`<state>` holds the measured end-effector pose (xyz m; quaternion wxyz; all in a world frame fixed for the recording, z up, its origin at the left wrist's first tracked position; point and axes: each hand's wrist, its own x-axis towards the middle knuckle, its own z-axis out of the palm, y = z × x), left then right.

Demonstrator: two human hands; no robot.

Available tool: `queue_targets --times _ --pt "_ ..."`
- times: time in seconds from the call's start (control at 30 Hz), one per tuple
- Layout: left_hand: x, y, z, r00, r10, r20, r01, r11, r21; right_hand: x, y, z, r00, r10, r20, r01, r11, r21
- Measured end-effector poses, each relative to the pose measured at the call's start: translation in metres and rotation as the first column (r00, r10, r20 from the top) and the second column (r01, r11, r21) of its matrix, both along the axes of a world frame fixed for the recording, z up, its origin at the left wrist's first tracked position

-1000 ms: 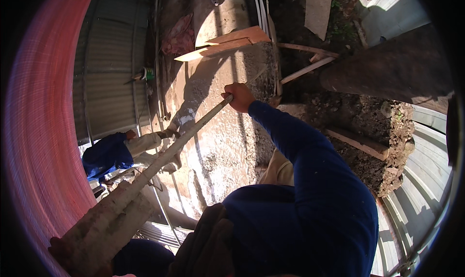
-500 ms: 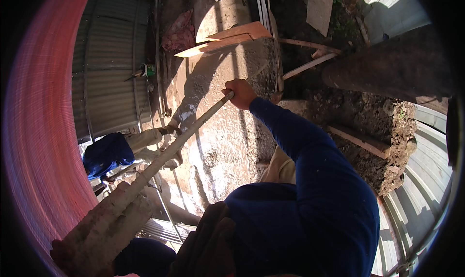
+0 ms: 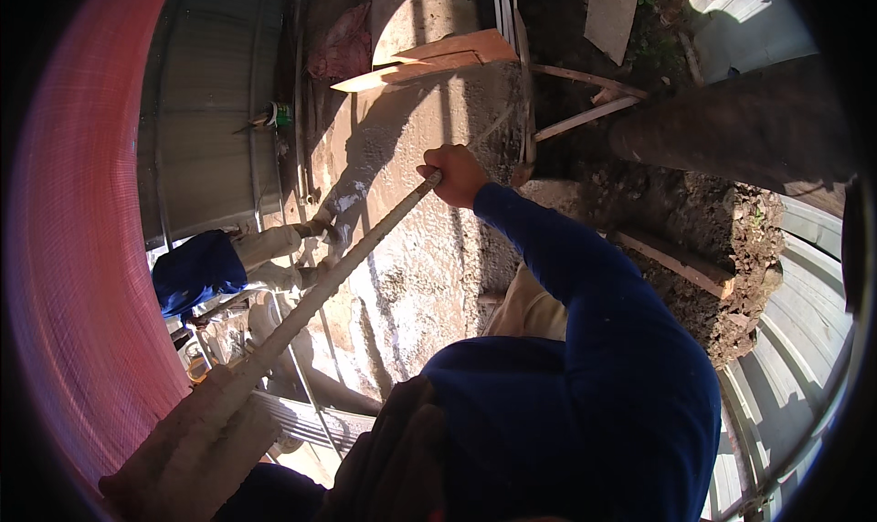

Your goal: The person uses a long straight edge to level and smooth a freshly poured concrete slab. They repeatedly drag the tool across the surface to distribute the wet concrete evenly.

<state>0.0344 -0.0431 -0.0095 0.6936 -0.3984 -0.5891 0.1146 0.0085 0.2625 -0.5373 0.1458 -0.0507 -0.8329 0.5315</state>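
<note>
My right hand (image 3: 457,177) is closed around the narrow upper end of a long pole tool (image 3: 338,275) coated in grey mortar. The pole slants down to the lower left, where it meets a wide, thickly caked head (image 3: 201,431); its exact kind is hidden by the coating. My left sleeve (image 3: 274,493) shows dark blue at the bottom edge beside that head. The left hand is lost in the shadow there, and its fingers cannot be made out. Below the pole lies a strip of wet, rough concrete (image 3: 411,221), partly sunlit.
Another person in a blue top (image 3: 201,274) stands at the left, feet by the concrete's edge. Boards (image 3: 438,58) span the strip farther off. Right are dark soil, a timber piece (image 3: 676,262), a large dark pipe-like form (image 3: 731,129) and corrugated sheets (image 3: 795,321). Red netting (image 3: 91,248) hangs left.
The tool's caked head has shifted slightly down, uncovering more of the ground behind it. My right hand keeps its hold with hardly any movement. The other person's feet have moved a little.
</note>
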Motion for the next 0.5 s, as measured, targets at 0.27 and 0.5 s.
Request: queue_targets --times 0.27,0.5 --pt "0.003 -0.007 0.004 0.977 0.109 0.182 -0.058 0.963 -0.263 -0.023 0.014 -0.024 0.995 -0.041 0.086 0.045 0.998 -0.038" --pt "0.023 -0.063 0.064 0.838 0.545 0.002 -0.509 0.784 -0.356 0.005 -0.021 -0.011 0.996 -0.09 -0.013 0.089 0.993 -0.081"
